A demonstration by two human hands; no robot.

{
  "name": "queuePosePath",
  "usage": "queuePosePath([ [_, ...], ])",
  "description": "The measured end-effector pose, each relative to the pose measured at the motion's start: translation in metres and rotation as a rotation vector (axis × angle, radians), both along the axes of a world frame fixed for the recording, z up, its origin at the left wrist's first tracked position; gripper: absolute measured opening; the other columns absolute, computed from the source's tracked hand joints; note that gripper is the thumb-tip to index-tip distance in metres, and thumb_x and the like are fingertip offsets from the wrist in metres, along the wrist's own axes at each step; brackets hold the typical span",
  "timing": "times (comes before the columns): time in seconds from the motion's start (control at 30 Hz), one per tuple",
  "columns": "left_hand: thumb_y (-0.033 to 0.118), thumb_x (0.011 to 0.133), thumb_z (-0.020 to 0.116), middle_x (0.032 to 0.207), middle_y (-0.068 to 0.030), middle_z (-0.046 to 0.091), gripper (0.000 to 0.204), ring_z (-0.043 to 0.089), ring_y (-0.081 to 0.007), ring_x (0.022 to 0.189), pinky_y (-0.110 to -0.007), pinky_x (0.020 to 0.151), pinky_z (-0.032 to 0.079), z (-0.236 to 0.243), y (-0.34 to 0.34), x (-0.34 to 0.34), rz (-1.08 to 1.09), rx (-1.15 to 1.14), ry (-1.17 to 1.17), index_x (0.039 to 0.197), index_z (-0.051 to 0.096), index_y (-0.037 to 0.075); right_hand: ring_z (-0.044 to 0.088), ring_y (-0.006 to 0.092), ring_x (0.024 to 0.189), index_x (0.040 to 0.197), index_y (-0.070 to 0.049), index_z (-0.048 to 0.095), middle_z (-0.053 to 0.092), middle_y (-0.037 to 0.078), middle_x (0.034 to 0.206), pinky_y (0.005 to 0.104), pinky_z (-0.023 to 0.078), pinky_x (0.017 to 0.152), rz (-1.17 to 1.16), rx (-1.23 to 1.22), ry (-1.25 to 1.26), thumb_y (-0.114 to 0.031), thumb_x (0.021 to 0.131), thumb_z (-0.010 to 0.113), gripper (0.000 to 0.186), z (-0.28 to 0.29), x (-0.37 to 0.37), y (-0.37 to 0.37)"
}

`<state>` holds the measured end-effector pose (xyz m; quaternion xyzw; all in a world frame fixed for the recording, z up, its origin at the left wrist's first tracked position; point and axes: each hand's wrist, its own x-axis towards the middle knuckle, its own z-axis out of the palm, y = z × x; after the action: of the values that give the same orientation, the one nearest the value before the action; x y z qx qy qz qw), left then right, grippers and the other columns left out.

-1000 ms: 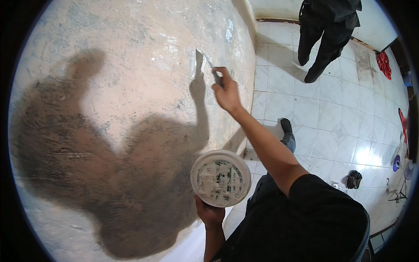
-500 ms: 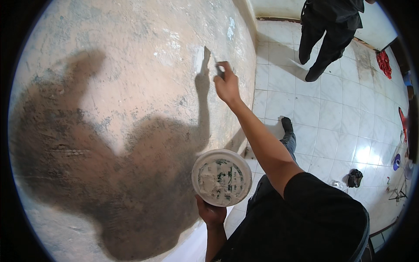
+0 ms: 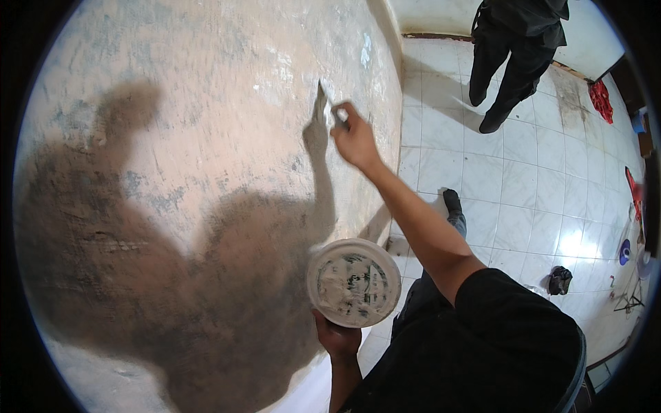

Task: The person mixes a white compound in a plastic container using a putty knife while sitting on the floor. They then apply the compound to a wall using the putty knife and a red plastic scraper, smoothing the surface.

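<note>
My right hand (image 3: pixel 357 141) is closed around the handle of a putty knife (image 3: pixel 339 115), holding it up against the plastered wall (image 3: pixel 227 158). The thin blade is seen nearly edge-on, beside a whitish patch of putty on the wall. Lower down, my left hand (image 3: pixel 337 339) grips the near edge of a round white plastic lid (image 3: pixel 393 279) from below, and most of its fingers are hidden under it. Pale putty (image 3: pixel 333 283) is spread over the lid's left half, with dark green print showing through. The lid is close to the wall.
At the upper right another person (image 3: pixel 516 55) in dark clothes stands on the white tiled floor (image 3: pixel 516 179). A black bag-like bundle (image 3: pixel 560 280) and red cloth or plastic (image 3: pixel 600 102) lie on the floor to the right. Shadows cover much of the wall's lower left.
My right hand has shifted a little left with the putty knife, and the blade has tilted. The lid in my left hand has moved slightly right and down.
</note>
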<state>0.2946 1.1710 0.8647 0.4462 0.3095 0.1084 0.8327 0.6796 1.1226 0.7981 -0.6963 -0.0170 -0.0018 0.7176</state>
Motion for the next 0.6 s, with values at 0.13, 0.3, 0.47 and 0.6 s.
queuePosePath([
  [0.13, 0.056, 0.111, 0.036, 0.163, -0.0139, 0.043, 0.072, 0.041, -0.0323, 0.15, -0.052, 0.125, 0.03, 0.006, -0.002, -0.001, 0.072, -0.094, 0.014, 0.162, 0.033, 0.006, 0.069, 0.0423, 0.074, 0.135, -0.006, 0.055, 0.065, 0.026, 0.076, 0.0461, 0.054, 0.074, 0.258, 0.045, 0.075, -0.009, 0.082, 0.059, 0.053, 0.006, -0.099, -0.007],
  [0.3, 0.053, 0.113, 0.032, 0.161, -0.014, 0.044, 0.067, 0.044, -0.0312, 0.148, -0.052, 0.123, 0.033, 0.011, 0.002, -0.001, 0.042, -0.092, -0.011, 0.162, 0.034, 0.007, 0.066, 0.0358, 0.069, 0.129, -0.008, 0.062, 0.063, 0.022, 0.075, 0.0441, 0.051, 0.068, 0.04, -0.015, 0.035, -0.009, 0.082, 0.06, 0.047, 0.006, -0.056, -0.034],
  [0.47, 0.052, 0.113, 0.034, 0.162, -0.0135, 0.043, 0.066, 0.044, -0.0315, 0.148, -0.052, 0.123, 0.033, 0.009, 0.002, 0.004, 0.015, -0.076, -0.042, 0.162, 0.034, 0.008, 0.052, 0.024, 0.065, 0.136, -0.01, 0.054, 0.054, 0.015, 0.074, 0.0382, 0.048, 0.066, 0.03, 0.095, 0.023, -0.004, 0.086, 0.06, 0.051, -0.017, -0.02, 0.005],
  [0.6, 0.055, 0.112, 0.036, 0.163, -0.0146, 0.042, 0.07, 0.043, -0.0323, 0.149, -0.051, 0.124, 0.033, 0.01, -0.001, -0.002, 0.103, -0.153, -0.008, 0.162, 0.033, 0.006, 0.067, 0.0457, 0.085, 0.143, -0.009, 0.042, 0.062, 0.03, 0.095, 0.0494, 0.051, 0.076, 0.205, 0.097, -0.068, -0.007, 0.087, 0.057, 0.058, -0.034, -0.114, 0.02],
])
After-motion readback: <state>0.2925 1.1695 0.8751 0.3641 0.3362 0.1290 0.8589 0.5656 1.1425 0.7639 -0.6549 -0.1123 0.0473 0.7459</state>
